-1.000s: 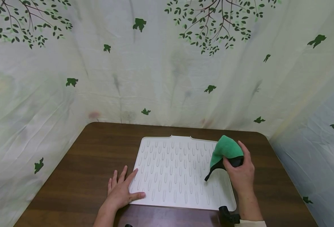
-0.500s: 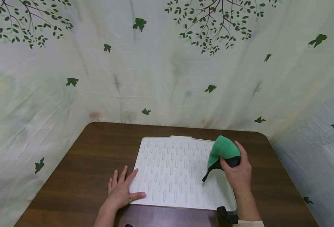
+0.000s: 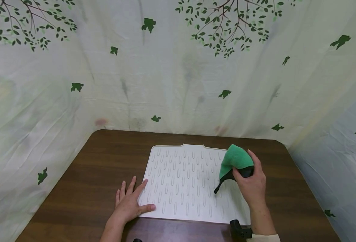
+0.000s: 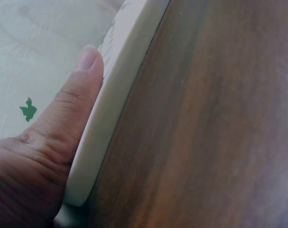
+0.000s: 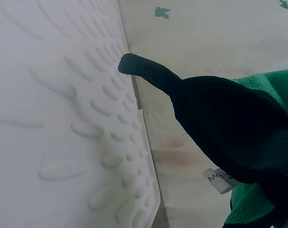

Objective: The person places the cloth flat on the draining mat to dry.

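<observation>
Green terry-like pile covered the upper portion of the cloth piece [image 3: 236, 158], with a black, darker section along its lower side; the item was bunched into a rounded, cap-like form. At its black end a narrow strap-like tab [image 5: 146, 70] projected, blunt at the tip, and a small pale label [image 5: 220, 181] with dark lettering, only partly legible, protruded from the edging. The right hand [image 3: 252, 184] grasped the piece, thumb on the near side and fingers round the far side. The piece was located over the right-hand part of the white tray [image 3: 178, 183], tab pointing toward the tray's middle; contact between the two could not be confirmed. The tray lay flat on the brown wood-grain table [image 3: 105, 158]; its face carried rows of raised elongated ridges, its corners were rounded, and its side was smooth and cream-toned in the left wrist view. The left hand [image 3: 130, 203] was unclenched, fingers spread at the tray's left edge and the straight thumb resting on its near left corner. A pale leaf-printed curtain [image 3: 178, 77] stood behind the table.
</observation>
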`<state>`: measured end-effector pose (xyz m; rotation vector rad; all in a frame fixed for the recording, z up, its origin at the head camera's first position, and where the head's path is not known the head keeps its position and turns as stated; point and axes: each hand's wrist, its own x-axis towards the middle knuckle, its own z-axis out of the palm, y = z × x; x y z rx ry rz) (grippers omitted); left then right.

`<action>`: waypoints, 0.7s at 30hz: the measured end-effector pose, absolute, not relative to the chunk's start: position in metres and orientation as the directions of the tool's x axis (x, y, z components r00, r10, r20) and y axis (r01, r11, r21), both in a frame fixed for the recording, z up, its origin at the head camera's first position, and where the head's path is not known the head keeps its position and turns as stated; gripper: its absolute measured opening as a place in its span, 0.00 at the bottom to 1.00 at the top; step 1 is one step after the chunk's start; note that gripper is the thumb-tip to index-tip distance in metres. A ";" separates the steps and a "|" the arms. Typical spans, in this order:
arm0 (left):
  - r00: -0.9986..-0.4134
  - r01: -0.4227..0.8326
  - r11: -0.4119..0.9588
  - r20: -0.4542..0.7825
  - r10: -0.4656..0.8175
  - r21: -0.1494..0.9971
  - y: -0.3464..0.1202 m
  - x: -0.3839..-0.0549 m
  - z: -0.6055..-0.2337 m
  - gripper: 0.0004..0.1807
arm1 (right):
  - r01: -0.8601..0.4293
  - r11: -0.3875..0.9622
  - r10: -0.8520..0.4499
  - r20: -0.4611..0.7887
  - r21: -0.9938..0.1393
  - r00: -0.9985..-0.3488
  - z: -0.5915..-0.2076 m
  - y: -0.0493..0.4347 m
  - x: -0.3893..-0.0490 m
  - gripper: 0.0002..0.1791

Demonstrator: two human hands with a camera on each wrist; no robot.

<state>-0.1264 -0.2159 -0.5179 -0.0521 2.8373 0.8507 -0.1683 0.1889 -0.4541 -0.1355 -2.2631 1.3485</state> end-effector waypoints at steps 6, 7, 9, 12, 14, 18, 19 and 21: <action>-0.983 -0.086 0.844 -0.181 0.013 0.530 -0.215 -0.127 -0.518 0.64 | -0.178 0.505 0.313 0.372 -0.844 -0.874 -0.454 0.188 -0.169 0.45; -0.983 -0.087 0.844 -0.182 0.012 0.529 -0.215 -0.127 -0.518 0.64 | -0.178 0.506 0.312 0.372 -0.844 -0.874 -0.453 0.187 -0.169 0.45; -0.983 -0.087 0.843 -0.181 0.013 0.531 -0.215 -0.127 -0.517 0.64 | -0.176 0.510 0.308 0.369 -0.842 -0.877 -0.453 0.186 -0.169 0.45; -0.983 -0.084 0.843 -0.181 0.016 0.532 -0.216 -0.127 -0.517 0.64 | -0.173 0.513 0.300 0.364 -0.841 -0.882 -0.452 0.185 -0.169 0.44; -0.983 -0.083 0.843 -0.181 0.018 0.532 -0.216 -0.127 -0.517 0.64 | -0.174 0.515 0.290 0.362 -0.839 -0.886 -0.451 0.183 -0.169 0.44; -0.984 -0.080 0.844 -0.178 0.018 0.530 -0.217 -0.127 -0.518 0.64 | -0.176 0.519 0.278 0.359 -0.837 -0.891 -0.451 0.181 -0.169 0.44; -0.984 -0.080 0.845 -0.177 0.018 0.529 -0.217 -0.127 -0.518 0.64 | -0.176 0.522 0.275 0.360 -0.835 -0.892 -0.451 0.181 -0.169 0.45; -0.984 -0.080 0.845 -0.177 0.018 0.529 -0.217 -0.127 -0.519 0.64 | -0.177 0.525 0.272 0.361 -0.833 -0.892 -0.451 0.180 -0.170 0.45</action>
